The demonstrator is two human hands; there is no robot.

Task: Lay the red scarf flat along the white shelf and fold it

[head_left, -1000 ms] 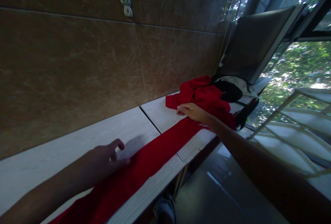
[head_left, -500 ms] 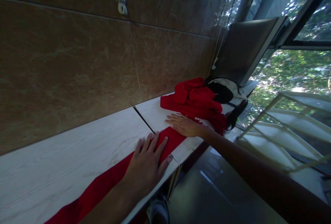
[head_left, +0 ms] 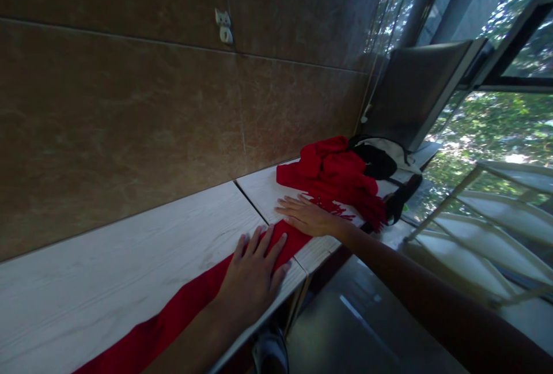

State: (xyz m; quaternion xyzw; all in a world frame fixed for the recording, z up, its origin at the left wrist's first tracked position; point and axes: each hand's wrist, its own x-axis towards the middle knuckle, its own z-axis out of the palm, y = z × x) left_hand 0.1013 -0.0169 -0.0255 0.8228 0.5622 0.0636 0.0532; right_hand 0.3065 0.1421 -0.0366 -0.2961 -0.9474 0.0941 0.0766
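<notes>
A long red scarf lies stretched along a white wood-grain bench top. Flat on it rests my left hand, fingers spread over the cloth. Farther along, my right hand lies palm down across the scarf near its fringed end, its fingertips reaching onto the white surface. Both hands are open and press on the cloth without gripping. Just beyond the right hand sits a bunched pile of red fabric with fringe at its near side. Part of the scarf is hidden under my hands and left forearm.
A black and white bag stands behind the red pile. The brown tiled wall, with a small cat-shaped hook, borders the bench. At right is a pale tiered rack by the window. A shoe shows below the bench edge.
The view has shifted slightly, so the scene sits lower and to the right. My right hand has slid a little back toward the left hand along the scarf, uncovering more loose fringe beyond it.
</notes>
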